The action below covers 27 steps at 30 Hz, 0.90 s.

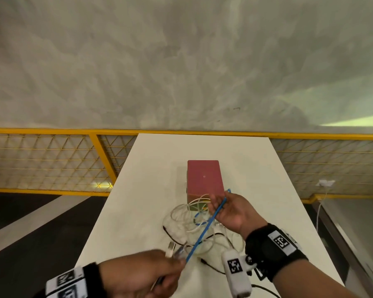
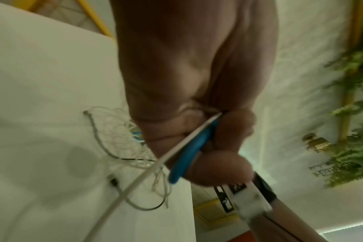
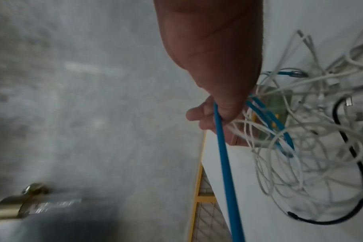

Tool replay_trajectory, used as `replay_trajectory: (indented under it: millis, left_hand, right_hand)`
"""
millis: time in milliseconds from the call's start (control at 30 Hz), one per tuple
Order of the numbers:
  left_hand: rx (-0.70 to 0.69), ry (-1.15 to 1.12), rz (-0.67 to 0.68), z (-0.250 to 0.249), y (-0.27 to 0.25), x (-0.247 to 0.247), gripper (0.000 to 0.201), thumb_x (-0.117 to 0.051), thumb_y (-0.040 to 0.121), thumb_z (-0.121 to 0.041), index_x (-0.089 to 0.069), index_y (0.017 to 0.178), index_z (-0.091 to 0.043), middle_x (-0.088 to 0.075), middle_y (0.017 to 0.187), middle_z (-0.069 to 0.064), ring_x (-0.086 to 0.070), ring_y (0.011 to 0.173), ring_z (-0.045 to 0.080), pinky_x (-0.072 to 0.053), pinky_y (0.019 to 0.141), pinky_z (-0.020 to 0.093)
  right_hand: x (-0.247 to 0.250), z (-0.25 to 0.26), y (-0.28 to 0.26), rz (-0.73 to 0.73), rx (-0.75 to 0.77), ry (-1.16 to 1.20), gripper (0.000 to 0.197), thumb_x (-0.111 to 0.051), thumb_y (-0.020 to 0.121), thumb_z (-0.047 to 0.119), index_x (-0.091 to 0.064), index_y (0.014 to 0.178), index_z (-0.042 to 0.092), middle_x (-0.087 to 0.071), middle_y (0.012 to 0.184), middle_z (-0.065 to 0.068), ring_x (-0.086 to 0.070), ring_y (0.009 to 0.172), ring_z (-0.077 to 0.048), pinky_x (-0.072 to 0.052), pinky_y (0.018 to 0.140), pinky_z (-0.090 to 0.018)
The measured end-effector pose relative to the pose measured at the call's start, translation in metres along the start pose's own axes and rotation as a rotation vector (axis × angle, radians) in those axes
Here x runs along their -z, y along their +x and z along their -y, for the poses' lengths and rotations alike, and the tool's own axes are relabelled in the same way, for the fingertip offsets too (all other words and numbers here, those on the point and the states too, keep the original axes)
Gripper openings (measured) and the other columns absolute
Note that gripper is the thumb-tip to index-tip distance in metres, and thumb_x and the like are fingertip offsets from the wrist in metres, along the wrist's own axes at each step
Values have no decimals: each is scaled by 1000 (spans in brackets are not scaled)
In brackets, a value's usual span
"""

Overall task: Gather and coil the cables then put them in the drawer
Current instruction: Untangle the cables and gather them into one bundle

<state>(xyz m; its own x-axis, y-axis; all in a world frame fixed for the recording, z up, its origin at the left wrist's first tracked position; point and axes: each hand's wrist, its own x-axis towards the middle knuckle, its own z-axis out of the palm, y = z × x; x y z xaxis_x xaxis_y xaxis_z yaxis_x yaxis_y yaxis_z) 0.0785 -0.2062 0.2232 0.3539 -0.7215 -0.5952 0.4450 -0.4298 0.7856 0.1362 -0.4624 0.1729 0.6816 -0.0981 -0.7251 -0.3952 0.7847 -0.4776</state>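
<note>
**Blue cable stretched hand to hand**

Strung taut between the two hands — blue cable (image 1: 202,231), long axis running from lower left to upper right of the head view. Left hand (image 1: 142,274) at the lower centre, fingers clenched round the cable's near end together with a white lead, plug ends poking out past the knuckles. Right hand (image 1: 228,209) higher and to the right, palm up, fingers (image 3: 199,114) loosely curled with the blue cable draped over them; grasping, though lightly. Rest of the blue cable trailing off the right hand into the tangle (image 1: 194,224) just below it, so right hand nearer the slack, left hand anchoring the end.

Count, as far as visible: one blue cable, several white leads — number not separable in the knot — and at least one black lead (image 1: 213,234) looping through. One red box (image 1: 204,179) beyond the tangle on the counter (image 1: 151,160), presumably the drawer; front face hidden by hand and wires.

Likely next: looping the blue span toward the left hand, drawing slack out of the tangle.
</note>
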Motion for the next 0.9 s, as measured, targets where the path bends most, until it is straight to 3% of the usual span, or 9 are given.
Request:
replay_trajectory:
  millis: [67, 133, 200, 300, 433, 500, 567, 667, 900]
  left_hand:
    - [24, 305, -9, -4, -11, -1, 52, -47, 98, -49, -55, 56, -20, -53, 58, -4, -47, 54, 8, -36, 67, 27]
    - [-51, 188, -143, -15, -5, -1, 50, -47, 99, -48, -62, 63, -18, -59, 62, 0, -44, 42, 9, -42, 49, 24]
    - [-230, 55, -396, -29, 18, 4, 45, -45, 102, -40, -66, 75, -12, -60, 68, 7, -37, 36, 11, -32, 37, 21]
    - [-371, 24, -638, -58, 61, 3, 32, -48, 102, -30, -63, 81, -12, -57, 68, 5, -35, 36, 7, -25, 40, 17]
    - [-455, 87, -690, -69, 102, -3, 12, -59, 92, -24, -70, 92, -18, -75, 78, -3, -72, 69, 12, -59, 63, 31]
    - [-460, 59, -673, -68, 107, -3, 8, -62, 90, -19, -67, 86, -15, -74, 77, 0, -73, 70, 14, -61, 63, 33]
    - [-419, 11, -621, -68, 106, -5, 18, -61, 93, -9, -63, 75, -10, -64, 60, -3, -59, 45, 4, -44, 41, 17]
    - [-277, 99, -471, -58, 88, -8, 13, -62, 88, -6, -66, 76, -4, -58, 56, 3, -38, 37, 7, -25, 40, 17]
    - [10, 419, -52, 2, 10, 20, 8, -67, 82, -17, -72, 77, -18, -67, 73, 9, -40, 47, 9, -31, 43, 26]
  right_hand:
    - [5, -3, 4, -8, 17, 61, 30, -39, 104, 15, -55, 82, 2, -68, 70, -12, -70, 47, -19, -60, 60, -35]
    - [4, -8, 1, 65, 27, 47, 31, -38, 104, 16, -58, 85, 2, -68, 72, -12, -73, 56, -20, -61, 56, -39]
    - [-2, -14, -8, 166, 17, -68, 28, -41, 103, 18, -59, 87, 6, -69, 83, -12, -76, 70, -22, -62, 64, -42]
    - [-12, -20, -25, 251, 23, -214, 24, -46, 100, 23, -64, 93, 9, -75, 86, -8, -73, 83, -25, -54, 79, -45]
    - [-18, -22, -40, 310, 63, -196, 37, -46, 99, 21, -79, 93, 7, -76, 96, -11, -68, 88, -27, -48, 93, -47]
    - [-16, -22, -40, 300, 73, -185, 39, -42, 101, 24, -76, 101, 5, -75, 101, -13, -66, 90, -28, -47, 96, -49]
    - [-13, -19, -36, 277, 63, -178, 42, -37, 102, 32, -69, 105, 5, -73, 96, -12, -64, 81, -26, -48, 89, -46]
    - [-13, -10, -27, 213, 4, -123, 33, -40, 100, 30, -61, 98, 5, -69, 85, -17, -67, 68, -28, -55, 70, -38]
    - [0, -8, -7, 120, -108, -135, 32, -31, 105, 23, -55, 91, 6, -76, 82, -21, -67, 93, -34, -48, 77, -50]
